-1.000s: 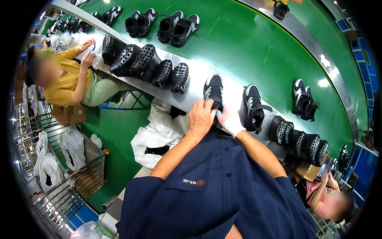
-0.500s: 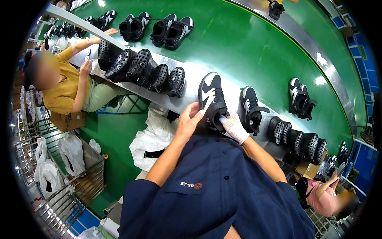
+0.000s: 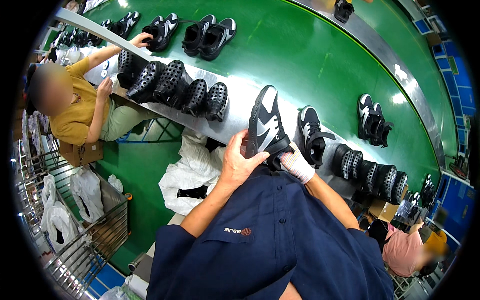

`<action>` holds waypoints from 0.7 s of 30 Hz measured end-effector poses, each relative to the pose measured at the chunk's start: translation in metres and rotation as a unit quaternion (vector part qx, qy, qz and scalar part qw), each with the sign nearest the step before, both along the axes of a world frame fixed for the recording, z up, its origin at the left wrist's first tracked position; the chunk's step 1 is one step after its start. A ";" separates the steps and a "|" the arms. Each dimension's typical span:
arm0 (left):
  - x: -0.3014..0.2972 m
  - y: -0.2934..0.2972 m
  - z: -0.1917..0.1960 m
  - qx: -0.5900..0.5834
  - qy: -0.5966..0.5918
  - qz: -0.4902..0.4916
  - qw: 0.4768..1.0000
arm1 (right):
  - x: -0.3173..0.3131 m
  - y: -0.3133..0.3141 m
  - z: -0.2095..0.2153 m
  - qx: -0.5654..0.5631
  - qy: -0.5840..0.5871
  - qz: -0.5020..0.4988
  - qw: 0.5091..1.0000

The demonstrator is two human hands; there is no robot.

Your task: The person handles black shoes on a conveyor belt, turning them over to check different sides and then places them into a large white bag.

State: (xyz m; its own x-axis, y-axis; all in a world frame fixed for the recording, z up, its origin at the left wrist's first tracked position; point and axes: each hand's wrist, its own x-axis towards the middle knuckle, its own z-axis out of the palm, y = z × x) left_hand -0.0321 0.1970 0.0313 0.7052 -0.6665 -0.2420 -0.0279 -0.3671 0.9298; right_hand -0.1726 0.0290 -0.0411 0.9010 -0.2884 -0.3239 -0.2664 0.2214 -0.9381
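Note:
A black, white and grey sneaker [image 3: 270, 117] is tilted in front of my chest, its toe pointing away and its sole edge facing left. Bare, my left hand [image 3: 237, 161] grips the sole side near the heel, thumb toward the heel. My right hand [image 3: 299, 165], in a white striped glove, holds the shoe by its collar and strap; some of its fingertips are hidden. Just right of it, a matching sneaker [image 3: 311, 131] rests on the metal ledge [image 3: 240, 89], its strap sticking out sideways.
Black perforated shoe forms [image 3: 172, 85] stand on the ledge to the left, with more forms [image 3: 370, 172] at right. Several sneakers [image 3: 372, 119] sit on the green belt [image 3: 305, 55]. A co-worker in yellow [image 3: 75, 102] sits left; another in pink [image 3: 402, 250] works right. A wire cart [image 3: 102, 232] stands lower left.
The sneaker has turned to show its sole edge, and my left hand has closed around that side. My right hand stays near the heel. The left co-worker's hand now reaches a sneaker on the belt.

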 end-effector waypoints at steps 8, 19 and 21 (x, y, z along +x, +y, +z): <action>-0.008 -0.001 0.003 0.028 -0.043 0.012 0.999 | -0.006 0.008 -0.007 0.041 0.006 -0.034 0.999; 0.003 -0.018 -0.061 0.158 -0.074 -0.036 0.984 | 0.039 0.017 -0.015 -0.318 0.236 -0.003 0.918; -0.003 -0.012 -0.041 0.191 -0.217 -0.039 0.956 | 0.027 0.008 0.031 -0.170 0.205 0.021 0.964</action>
State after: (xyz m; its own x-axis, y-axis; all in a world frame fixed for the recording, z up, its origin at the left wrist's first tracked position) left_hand -0.0355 0.1846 -0.0096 0.7457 -0.6430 -0.1746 -0.4222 -0.6588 0.6227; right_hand -0.1457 0.0371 -0.0100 0.7305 -0.4067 -0.5486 -0.6323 -0.0994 -0.7683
